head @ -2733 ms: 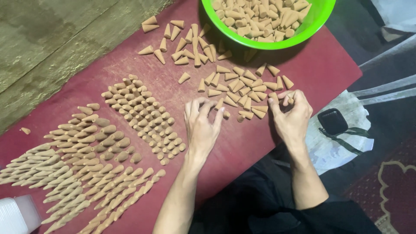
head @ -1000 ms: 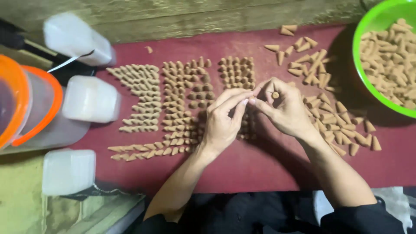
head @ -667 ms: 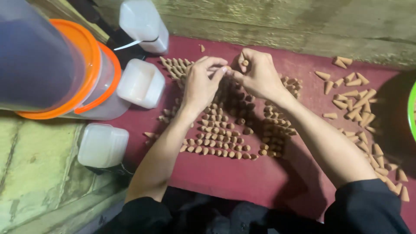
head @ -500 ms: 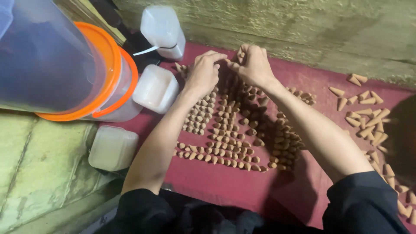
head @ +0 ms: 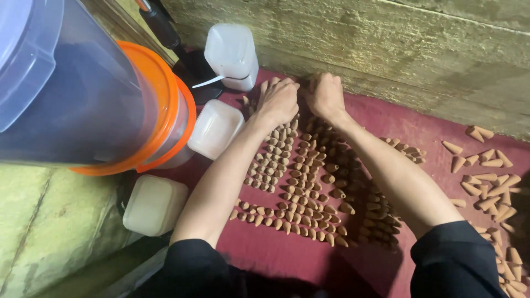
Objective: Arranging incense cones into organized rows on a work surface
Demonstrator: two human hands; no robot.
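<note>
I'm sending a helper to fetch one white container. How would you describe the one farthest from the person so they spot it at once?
Start at the big orange-rimmed clear tub on the left, then look past it toward the wooden wall. There stands a white square-sided jar, just beyond the left hand. Unlike the two white containers nearer the person, it stands tall at the wall, with a thin white strip against it.

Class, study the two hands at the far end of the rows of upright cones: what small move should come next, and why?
Probably set the next cone upright at the far end of the standing rows. Both the left hand and the right hand rest there, near the wall, while loose cones lie unsorted on the red mat.
</note>
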